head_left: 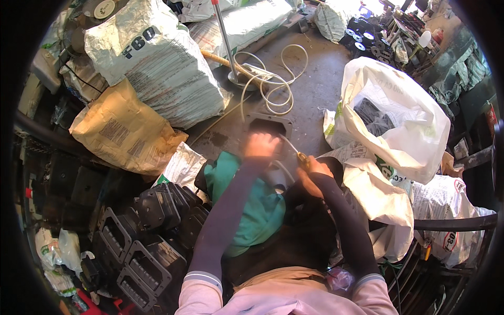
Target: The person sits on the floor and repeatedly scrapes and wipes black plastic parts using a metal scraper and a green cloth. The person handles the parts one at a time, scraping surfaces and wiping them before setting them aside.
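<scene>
- The grey floor (pixel 315 71) spreads ahead of the person, a pale coiled hose (pixel 290 82) lying on it.
- A big white sack (pixel 163 68) stands at the left; an open-mouthed white sack (pixel 420 121) with dark pieces inside is at the right.
- Stacked black housings (pixel 157 205) sit by the left forearm.
- Green cloth (pixel 257 223) drapes the lap.
- The black part (pixel 285 126), rectangular-rimmed, is ahead of the knees; its edge seems to be what is being worked.
- The left hand (pixel 261 145) is blurred against it, fingers curled; I cannot tell how firmly it grips.
- The right hand (pixel 316 172) grasps a yellow-handled tool (pixel 303 158), blade toward the rim; this calls for a steady part and fingers clear.
</scene>
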A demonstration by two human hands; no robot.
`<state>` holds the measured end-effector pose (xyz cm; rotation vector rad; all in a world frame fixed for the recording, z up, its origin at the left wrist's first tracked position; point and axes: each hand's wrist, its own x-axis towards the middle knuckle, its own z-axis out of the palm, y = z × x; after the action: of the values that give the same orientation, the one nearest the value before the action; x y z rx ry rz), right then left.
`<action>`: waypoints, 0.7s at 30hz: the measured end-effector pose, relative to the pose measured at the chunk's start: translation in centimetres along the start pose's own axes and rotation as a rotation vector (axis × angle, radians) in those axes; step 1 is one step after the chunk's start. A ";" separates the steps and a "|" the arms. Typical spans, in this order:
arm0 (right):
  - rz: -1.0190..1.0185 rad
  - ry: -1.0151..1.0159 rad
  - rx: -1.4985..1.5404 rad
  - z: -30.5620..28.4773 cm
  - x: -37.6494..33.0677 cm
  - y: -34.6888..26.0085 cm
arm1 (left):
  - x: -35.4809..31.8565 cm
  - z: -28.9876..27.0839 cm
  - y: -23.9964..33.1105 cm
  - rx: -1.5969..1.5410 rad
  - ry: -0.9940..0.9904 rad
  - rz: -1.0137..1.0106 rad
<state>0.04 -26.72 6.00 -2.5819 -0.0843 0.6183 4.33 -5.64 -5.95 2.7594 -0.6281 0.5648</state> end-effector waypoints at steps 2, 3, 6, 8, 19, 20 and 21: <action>-0.026 0.046 0.066 0.4 0.5 0.0 | -0.1 -0.1 0.0 -0.064 -0.018 0.003; -0.068 0.050 0.090 0.7 0.6 0.0 | -0.1 -0.2 -0.1 -0.109 -0.056 0.001; -0.169 0.162 0.270 1.1 1.4 0.6 | 0.0 -0.8 0.3 -0.161 -0.059 0.042; -0.107 0.267 0.491 0.7 2.5 1.5 | 0.2 -1.5 0.6 -0.158 -0.030 0.061; -0.081 -0.281 0.997 -2.5 4.9 3.6 | -2.3 -7.1 3.5 -0.111 0.000 0.199; -0.107 -0.296 0.974 -2.5 4.5 3.3 | -2.8 -7.7 3.5 -0.094 0.008 0.183; -0.143 -0.306 0.952 -2.5 4.1 3.0 | -3.3 -8.1 3.5 -0.079 0.014 0.167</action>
<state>4.66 -29.78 4.88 -1.5460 -0.0543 0.7571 -2.54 -4.85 0.47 2.6432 -0.8645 0.5812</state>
